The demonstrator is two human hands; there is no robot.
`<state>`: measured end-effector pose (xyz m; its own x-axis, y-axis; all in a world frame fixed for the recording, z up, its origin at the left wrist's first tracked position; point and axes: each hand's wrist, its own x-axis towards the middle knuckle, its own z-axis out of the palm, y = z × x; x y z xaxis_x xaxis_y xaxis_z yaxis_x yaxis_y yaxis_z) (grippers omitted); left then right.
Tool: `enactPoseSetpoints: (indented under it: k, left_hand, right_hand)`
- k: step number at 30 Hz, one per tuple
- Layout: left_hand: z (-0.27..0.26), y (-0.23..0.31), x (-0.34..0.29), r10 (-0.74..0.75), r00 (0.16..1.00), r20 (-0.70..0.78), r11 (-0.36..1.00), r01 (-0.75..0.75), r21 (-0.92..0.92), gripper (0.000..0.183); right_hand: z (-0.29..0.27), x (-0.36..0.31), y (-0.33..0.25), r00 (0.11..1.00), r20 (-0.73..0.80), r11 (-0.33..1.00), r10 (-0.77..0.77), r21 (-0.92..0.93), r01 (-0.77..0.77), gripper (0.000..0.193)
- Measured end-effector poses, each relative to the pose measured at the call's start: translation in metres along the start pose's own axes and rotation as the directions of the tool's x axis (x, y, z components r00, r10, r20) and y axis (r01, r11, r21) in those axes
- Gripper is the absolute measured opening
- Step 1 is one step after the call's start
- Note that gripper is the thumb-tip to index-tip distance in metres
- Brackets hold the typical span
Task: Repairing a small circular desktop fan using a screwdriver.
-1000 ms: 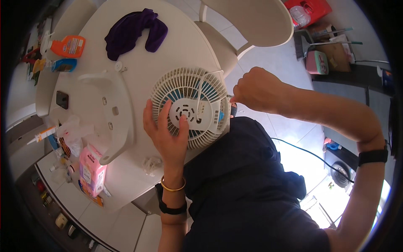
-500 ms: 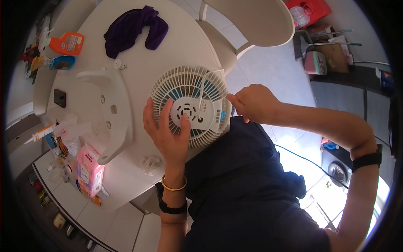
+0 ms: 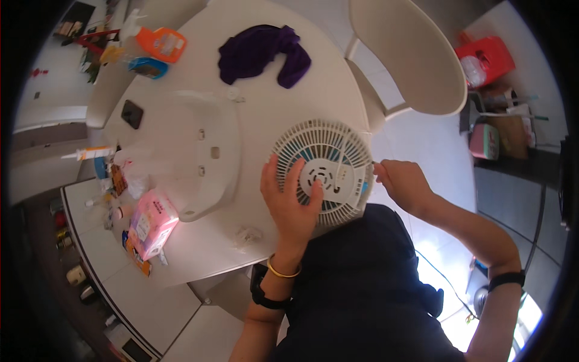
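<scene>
A round white fan head [image 3: 348, 208] with a slatted grille and bluish blades inside lies at the table's near right edge, its vented hub facing up. Across its left side my left hand [image 3: 292, 196] is spread, fingertips on the slats and thumb by the hub. At the right rim is my right hand [image 3: 405, 184], its fingers curled in a pinch. A small dark bit shows at those fingertips, too little to name. Left of the fan a curved white stand [image 3: 228, 160] with slots rests on the table.
On the table [image 3: 265, 130] lie a purple cloth [image 3: 256, 54], a small white knob [image 3: 233, 93], a phone [image 3: 132, 114], a pink tissue pack [image 3: 154, 223] and crumpled clear plastic [image 3: 246, 236]. Spray bottles [image 3: 161, 44] stand at the far left. A chair [image 3: 410, 57] is beyond the table's right edge.
The view has shifted, so everything sits farther right in it. My right hand has turned at the wrist and drawn closer to the fan's rim. My left hand stays on the grille.
</scene>
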<state>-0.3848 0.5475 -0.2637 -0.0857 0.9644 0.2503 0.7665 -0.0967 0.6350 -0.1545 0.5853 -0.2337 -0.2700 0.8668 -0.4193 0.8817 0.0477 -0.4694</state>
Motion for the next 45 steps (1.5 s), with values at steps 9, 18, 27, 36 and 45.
enactPoseSetpoints:
  k: [9,18,27,36,45]
  left_hand:
    - [0.008,-0.001,0.001,-0.044,0.982,-0.186,0.997,0.055,0.058,0.047]
    - [-0.048,-0.06,0.092,-0.248,0.958,-0.145,0.968,0.251,0.001,0.019]
    - [0.018,-0.143,0.19,-0.154,0.962,0.227,0.944,0.075,0.322,0.018]
    - [0.043,-0.167,0.206,-0.14,0.968,0.209,0.846,0.008,0.533,0.016]
    - [0.04,-0.17,0.209,-0.096,0.964,0.247,0.829,-0.06,0.556,0.013]
  right_hand:
    - [0.007,0.049,0.012,0.952,-0.224,0.959,-0.211,0.139,0.245,0.04]
    - [-0.049,0.099,-0.024,0.952,0.036,0.933,-0.304,-0.193,0.305,0.042]
    - [-0.068,0.042,-0.005,0.982,-0.133,0.878,-0.134,0.443,0.179,0.026]
    - [-0.025,-0.03,0.034,0.992,-0.066,0.606,0.112,0.795,-0.016,0.032]
    - [0.013,-0.056,0.036,0.981,0.039,0.115,0.189,0.991,-0.062,0.032]
